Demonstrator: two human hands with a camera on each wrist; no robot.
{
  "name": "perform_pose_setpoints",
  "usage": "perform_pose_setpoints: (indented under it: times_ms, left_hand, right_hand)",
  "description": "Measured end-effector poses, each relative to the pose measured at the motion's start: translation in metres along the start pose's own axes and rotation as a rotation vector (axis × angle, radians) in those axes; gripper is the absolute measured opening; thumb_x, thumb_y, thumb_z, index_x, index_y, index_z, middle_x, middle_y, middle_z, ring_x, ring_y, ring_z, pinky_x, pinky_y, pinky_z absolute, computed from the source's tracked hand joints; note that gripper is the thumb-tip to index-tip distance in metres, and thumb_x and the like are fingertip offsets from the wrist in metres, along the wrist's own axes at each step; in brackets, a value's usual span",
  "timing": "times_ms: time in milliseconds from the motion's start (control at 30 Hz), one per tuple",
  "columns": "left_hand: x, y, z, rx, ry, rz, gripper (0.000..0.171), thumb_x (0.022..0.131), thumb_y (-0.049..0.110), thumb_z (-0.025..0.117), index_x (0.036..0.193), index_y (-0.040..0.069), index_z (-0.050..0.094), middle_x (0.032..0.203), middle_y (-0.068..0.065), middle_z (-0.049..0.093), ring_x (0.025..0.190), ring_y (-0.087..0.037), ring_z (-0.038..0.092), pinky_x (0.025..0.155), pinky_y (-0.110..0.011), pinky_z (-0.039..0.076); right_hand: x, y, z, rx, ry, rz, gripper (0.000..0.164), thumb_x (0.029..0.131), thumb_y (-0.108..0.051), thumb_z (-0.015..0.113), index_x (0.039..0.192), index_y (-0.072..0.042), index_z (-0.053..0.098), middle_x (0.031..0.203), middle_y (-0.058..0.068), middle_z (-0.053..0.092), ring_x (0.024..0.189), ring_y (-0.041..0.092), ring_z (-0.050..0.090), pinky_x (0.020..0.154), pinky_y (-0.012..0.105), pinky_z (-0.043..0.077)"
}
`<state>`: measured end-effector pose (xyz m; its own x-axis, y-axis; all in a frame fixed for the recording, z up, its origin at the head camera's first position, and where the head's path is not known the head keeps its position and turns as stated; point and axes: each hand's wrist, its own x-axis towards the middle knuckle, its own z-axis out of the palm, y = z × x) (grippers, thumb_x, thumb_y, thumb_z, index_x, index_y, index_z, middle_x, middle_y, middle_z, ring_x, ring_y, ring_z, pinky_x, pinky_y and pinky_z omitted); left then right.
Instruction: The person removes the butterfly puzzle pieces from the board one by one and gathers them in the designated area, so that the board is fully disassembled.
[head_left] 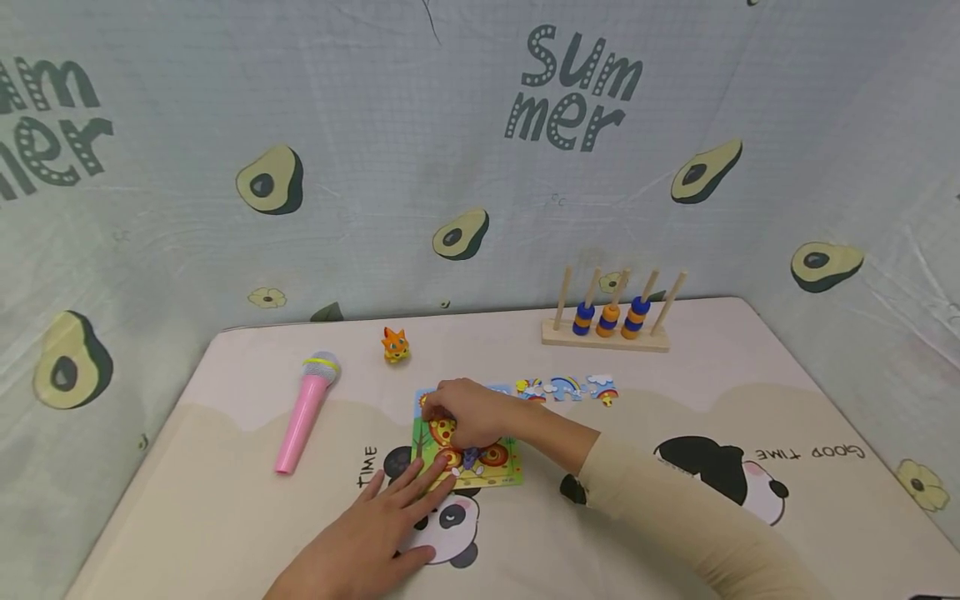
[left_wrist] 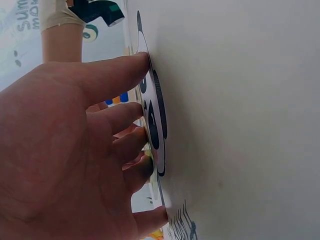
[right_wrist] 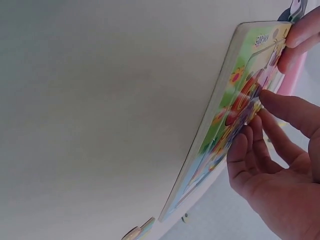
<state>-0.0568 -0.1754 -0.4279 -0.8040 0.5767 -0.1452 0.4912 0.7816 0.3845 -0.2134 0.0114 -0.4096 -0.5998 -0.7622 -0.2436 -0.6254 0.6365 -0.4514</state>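
A colourful puzzle board (head_left: 495, 477) with a butterfly picture lies on the table. My left hand (head_left: 375, 529) spreads its fingers over the lower left edge of the board, fingertips on it, palm low over the table. The right hand (head_left: 476, 410) reaches across the board's upper part and hides some of it. Its thumb (right_wrist: 287, 109) and curled fingers come down to the picture, about a yellow-and-red wing piece (head_left: 442, 430). In the right wrist view, the board (right_wrist: 225, 107) is seen edge-on, with the left fingertips (right_wrist: 300, 37) at its far end.
Loose puzzle pieces (head_left: 566, 388) lie in a row right of the board. Behind stand a small orange animal figure (head_left: 395, 345) and a wooden bead counter (head_left: 606, 333) with upright pegs. A pink toy microphone (head_left: 303, 417) lies at left. Patterned cloth (head_left: 375, 167) hangs behind the table.
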Motion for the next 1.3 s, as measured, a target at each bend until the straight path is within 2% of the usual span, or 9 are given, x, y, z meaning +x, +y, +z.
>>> perform_pose_setpoints:
  times_ms: [467, 900, 1300]
  left_hand:
    - [0.0003, -0.0002, -0.0006, 0.004, -0.003, 0.001, 0.077, 0.098, 0.042, 0.069, 0.164, 0.022, 0.035, 0.173, -0.003, 0.027, 0.158, -0.037, 0.027, 0.118, -0.074, 0.027]
    - [-0.0003, -0.0003, -0.0014, -0.002, -0.001, -0.005, 0.076, 0.098, 0.043, 0.068, 0.164, 0.022, 0.036, 0.173, -0.002, 0.028, 0.159, -0.036, 0.026, 0.119, -0.073, 0.026]
    - [-0.0004, 0.0003, -0.0015, -0.008, 0.001, -0.008, 0.076, 0.098, 0.043, 0.069, 0.164, 0.024, 0.036, 0.173, 0.001, 0.027, 0.159, -0.034, 0.027, 0.119, -0.073, 0.026]
  right_hand:
    - [-0.001, -0.001, -0.0046, -0.01, 0.018, -0.054, 0.044, 0.085, -0.015, 0.086, 0.126, -0.016, 0.071, 0.108, -0.003, 0.062, 0.094, 0.008, 0.055, 0.085, 0.019, 0.05]
    - [0.0, -0.0041, -0.0066, -0.038, 0.0, -0.044, 0.047, 0.084, -0.02, 0.088, 0.128, -0.02, 0.072, 0.108, -0.004, 0.061, 0.093, 0.007, 0.056, 0.081, 0.018, 0.051]
    - [-0.0013, -0.0031, -0.0062, -0.003, 0.013, -0.023, 0.045, 0.084, -0.019, 0.087, 0.127, -0.019, 0.072, 0.106, -0.003, 0.061, 0.093, 0.009, 0.055, 0.08, 0.02, 0.05]
